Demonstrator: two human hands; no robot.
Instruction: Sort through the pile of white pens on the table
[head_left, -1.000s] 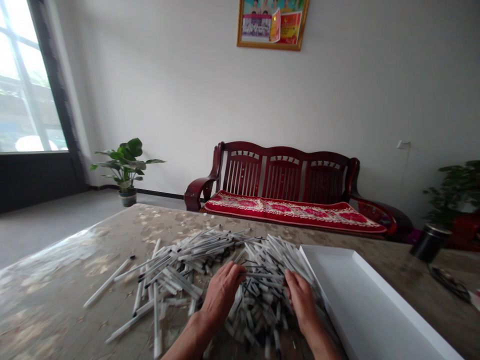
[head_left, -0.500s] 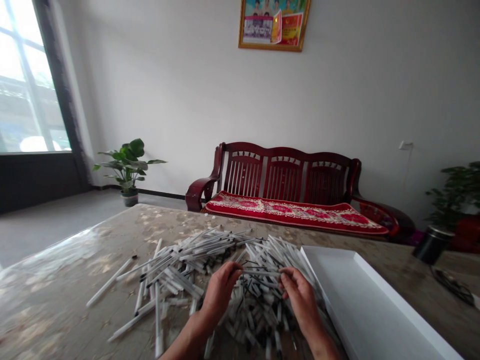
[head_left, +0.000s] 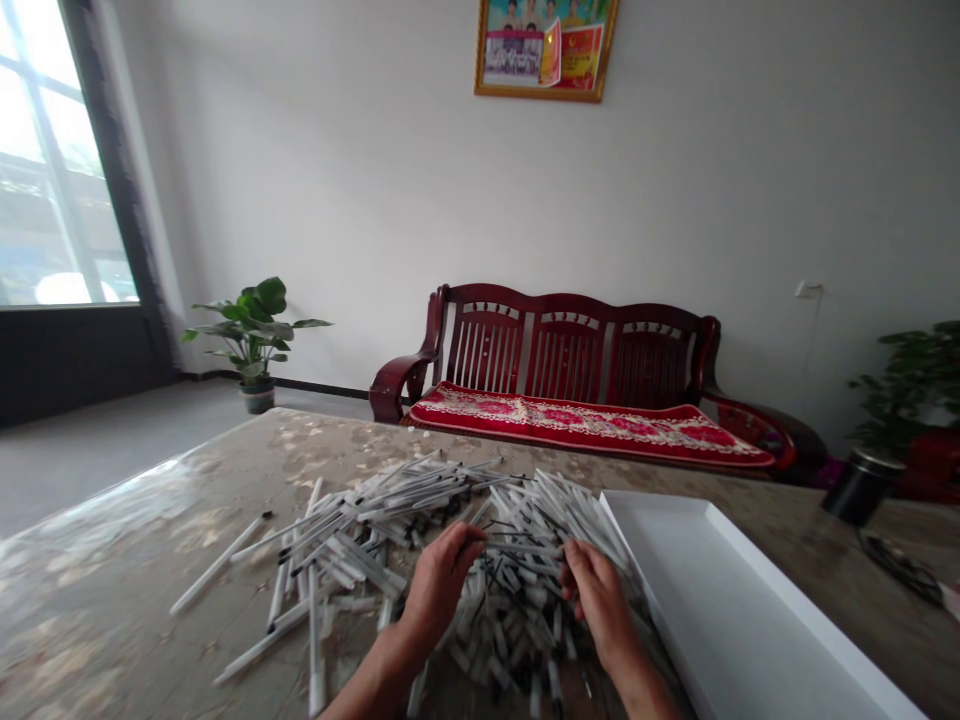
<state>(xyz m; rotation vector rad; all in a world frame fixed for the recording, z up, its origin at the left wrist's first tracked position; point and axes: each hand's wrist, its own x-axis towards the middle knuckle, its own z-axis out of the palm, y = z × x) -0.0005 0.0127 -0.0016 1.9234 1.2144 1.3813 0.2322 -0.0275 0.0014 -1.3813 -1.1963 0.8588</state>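
Observation:
Between my two hands a slim pen (head_left: 523,547) with a pale barrel is held level, one end in each hand. My left hand (head_left: 442,575) pinches its left end, and my right hand (head_left: 598,590) has its fingers closed at the right end. Below and between the hands lies a heap of short clear caps (head_left: 499,630) with dark parts. Behind the hands, white pen barrels (head_left: 555,500) lie piled. More pens (head_left: 352,550) with black tips spread out to the left. What my fingertips cover at the pen's ends is hidden.
A shallow white tray (head_left: 720,580) stands right of my right hand. The table (head_left: 135,600) has a patterned cover. A black cylindrical container (head_left: 862,488) and a dark cable (head_left: 900,570) are at the far right. A red wooden bench (head_left: 570,350) stands beyond the table.
My right hand has turned slightly and shifted a little at the pen's right end. My left hand stays nearly still. The whole view has slid slightly.

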